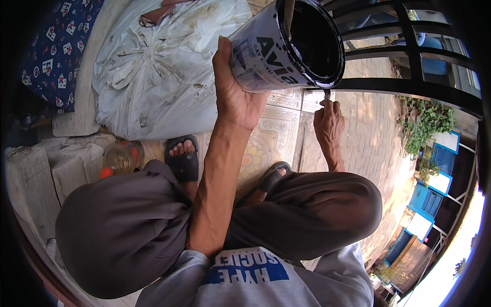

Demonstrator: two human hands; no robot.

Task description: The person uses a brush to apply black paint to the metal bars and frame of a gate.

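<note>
My left hand [239,100] is closed around the side of a paint can [258,51], held up high and tilted so that its mouth faces right. Dark paint coats the can's inside and rim, and a thin stick [288,19] rests against the inner edge. Lower and to the right, my right hand [329,122] pinches what looks like a small paintbrush [327,94]. Its dark tip meets the lower bar of a black metal railing [378,86]; my fingers hide most of the handle.
A crumpled white plastic sheet [169,77] lies at the upper left beside a dark blue printed cloth [59,51]. Pale blocks [30,179] and a clear bottle with an orange cap [121,159] are near my left knee. Patterned tiles [279,125] meet brick paving [368,133]; a leafy plant [427,120] grows beyond.
</note>
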